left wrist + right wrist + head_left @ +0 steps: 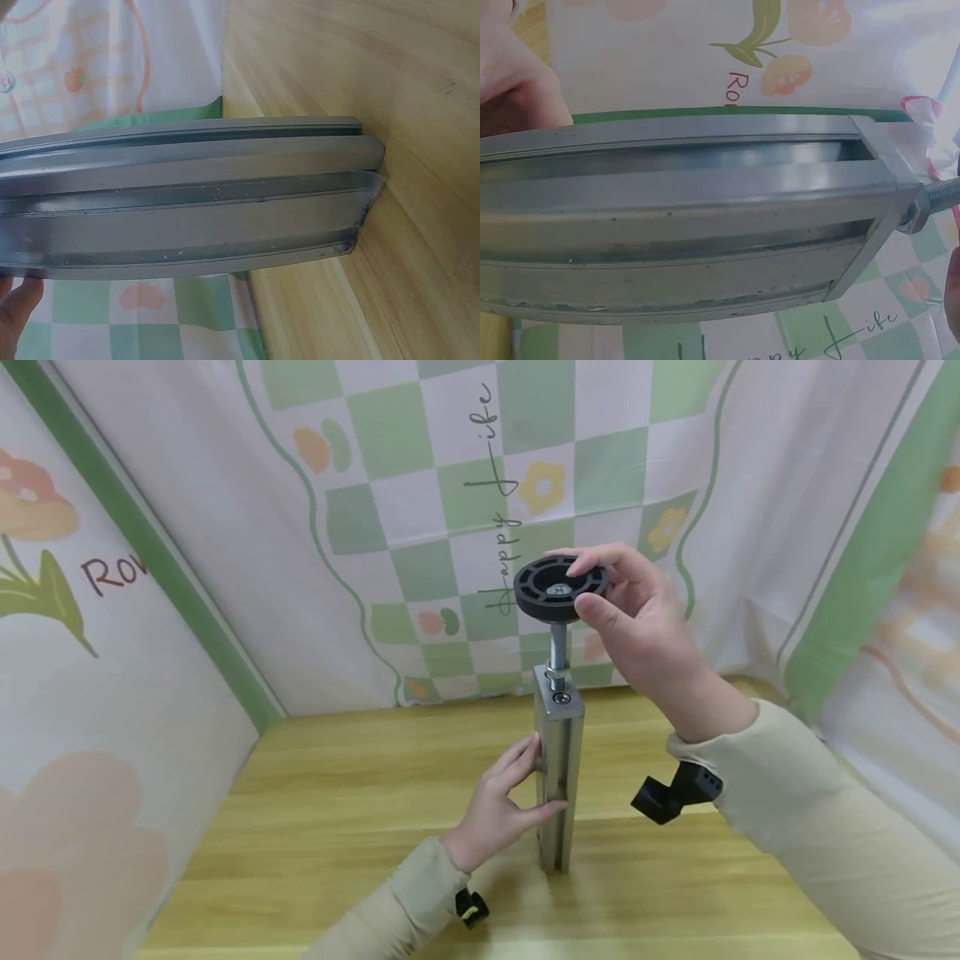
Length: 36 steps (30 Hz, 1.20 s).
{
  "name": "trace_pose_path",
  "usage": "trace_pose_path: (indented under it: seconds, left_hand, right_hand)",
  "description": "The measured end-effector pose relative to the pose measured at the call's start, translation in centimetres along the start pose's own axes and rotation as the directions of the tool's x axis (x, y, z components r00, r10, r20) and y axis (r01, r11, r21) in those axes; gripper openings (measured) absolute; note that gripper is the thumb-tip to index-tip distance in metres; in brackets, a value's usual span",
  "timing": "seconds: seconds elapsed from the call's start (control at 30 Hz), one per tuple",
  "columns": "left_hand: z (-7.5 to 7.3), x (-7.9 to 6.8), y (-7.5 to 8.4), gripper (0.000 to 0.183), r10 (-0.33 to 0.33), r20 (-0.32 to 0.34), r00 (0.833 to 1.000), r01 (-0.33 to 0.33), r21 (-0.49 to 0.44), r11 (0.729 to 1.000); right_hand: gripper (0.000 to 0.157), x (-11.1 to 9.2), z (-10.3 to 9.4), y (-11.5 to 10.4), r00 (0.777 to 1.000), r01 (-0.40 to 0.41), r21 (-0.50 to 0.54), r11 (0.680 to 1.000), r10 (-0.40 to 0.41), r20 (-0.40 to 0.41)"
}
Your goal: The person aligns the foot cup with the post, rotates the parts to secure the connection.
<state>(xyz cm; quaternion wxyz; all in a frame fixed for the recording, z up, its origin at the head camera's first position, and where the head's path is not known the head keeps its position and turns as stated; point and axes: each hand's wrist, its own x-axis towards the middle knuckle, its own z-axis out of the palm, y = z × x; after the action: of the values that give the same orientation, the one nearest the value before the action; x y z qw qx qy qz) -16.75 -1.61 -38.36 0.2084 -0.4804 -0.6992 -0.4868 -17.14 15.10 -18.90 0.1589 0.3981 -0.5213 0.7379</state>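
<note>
An aluminium profile [557,785] with long grooves stands upright on the wooden table, its lower end on the wood in the left wrist view. My left hand [491,818] grips it partway up, thumb across the near face and fingers along the left side. A metal end plate [550,685] caps the top, with a screw head in it. From the plate rises a threaded rod [558,643] with a hex nut [916,211] at its base. On the rod sits a round black levelling foot [551,610]. My right hand [637,614] pinches the foot's right rim between thumb and fingers.
The wooden table [337,793] meets a cloth backdrop [420,560] behind and a printed cloth [135,677] on the left. Another curtain [847,610] hangs at the right. A black wrist mount [678,793] sticks out below the right sleeve.
</note>
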Motion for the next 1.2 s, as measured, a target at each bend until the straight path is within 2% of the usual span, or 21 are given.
trace_pose_path:
  seconds: [0.1, 0.27, 0.37, 0.5, 0.6, 0.73, 0.8, 0.9, 1.0, 1.1, 1.2]
  left_hand:
    - [0.0, -0.1, 0.0, 0.096, 0.003, -0.002, 1.000, -0.003, 0.004, 1.000]
    - [0.0, 0.0, 0.0, 0.098, 0.013, -0.004, 1.000, -0.013, 0.009, 1.000]
    - [0.0, 0.0, 0.1, 0.097, 0.006, -0.004, 1.000, -0.006, 0.008, 1.000]
    - [-0.1, 0.0, 0.1, 0.096, 0.007, -0.007, 1.000, -0.007, 0.004, 1.000]
    - [0.0, -0.1, 0.0, 0.097, 0.018, -0.009, 1.000, -0.018, 0.010, 1.000]
    - [0.0, -0.1, -0.1, 0.101, 0.036, -0.003, 0.999, -0.036, 0.016, 0.999]
    - [0.0, -0.1, -0.2, 0.102, 0.041, 0.000, 0.999, -0.041, 0.013, 0.999]
    - [0.0, -0.1, -0.2, 0.103, 0.044, 0.000, 0.999, -0.044, 0.003, 0.999]
    - [-0.1, -0.1, -0.1, 0.104, 0.046, 0.003, 0.999, -0.046, -0.005, 0.999]
    - [-0.1, -0.1, -0.1, 0.105, 0.050, 0.005, 0.999, -0.050, -0.005, 0.999]
    - [-0.1, -0.1, 0.0, 0.105, 0.052, 0.008, 0.999, -0.052, 0.002, 0.999]
  right_hand:
    - [0.027, 0.1, 0.3, -0.2, 1.000, -0.003, -0.052, 0.999, 0.001, -0.030]
    - [0.047, 0.2, 0.8, -0.7, 0.996, 0.012, -0.174, 0.985, -0.028, -0.086]
    - [0.045, 0.1, 1.2, -0.9, 0.991, 0.027, -0.254, 0.967, -0.059, -0.120]
    - [0.031, 0.0, 1.8, -1.1, 0.978, 0.024, -0.402, 0.915, -0.105, -0.182]
    - [0.028, -0.1, 2.2, -1.3, 0.965, 0.006, -0.517, 0.856, -0.141, -0.222]
    - [0.027, -0.2, 2.6, -1.2, 0.951, 0.001, -0.582, 0.813, -0.180, -0.250]
    - [0.035, -0.3, 2.6, -1.1, 0.952, 0.028, -0.588, 0.809, -0.201, -0.232]
    - [0.056, -0.4, 2.3, -0.8, 0.952, 0.094, -0.575, 0.812, -0.242, -0.186]
    - [0.064, -0.5, 2.1, -0.5, 0.951, 0.151, -0.542, 0.827, -0.271, -0.149]
    - [0.044, -0.6, 1.9, -0.4, 0.955, 0.165, -0.502, 0.849, -0.266, -0.136]
    - [0.021, -0.5, 1.6, -0.3, 0.965, 0.175, -0.410, 0.895, -0.238, -0.109]
